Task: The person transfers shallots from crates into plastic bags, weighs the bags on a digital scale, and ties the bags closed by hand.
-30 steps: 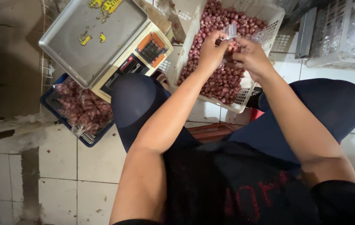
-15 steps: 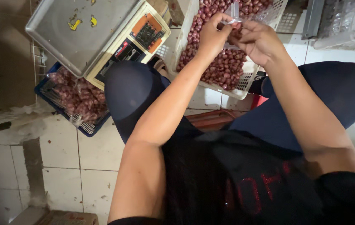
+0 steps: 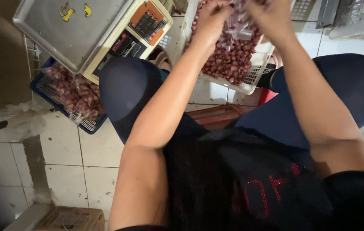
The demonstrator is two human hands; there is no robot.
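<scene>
- A clear plastic bag (image 3: 239,32) of small red shallots hangs over the white crate (image 3: 250,83), pinched at its top by the left hand (image 3: 212,17) and right hand (image 3: 272,15).
- Since a second ago the hands have risen to the frame's top edge; fingertips partly cut off.
- One scale (image 3: 92,34), two crates: white, and blue (image 3: 68,100) beneath the scale's corner.

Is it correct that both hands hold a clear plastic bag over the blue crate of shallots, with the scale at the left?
Not quite. In the head view both hands, left hand and right hand, hold the clear bag over the white crate; the blue crate lies under the scale at the left.
</scene>
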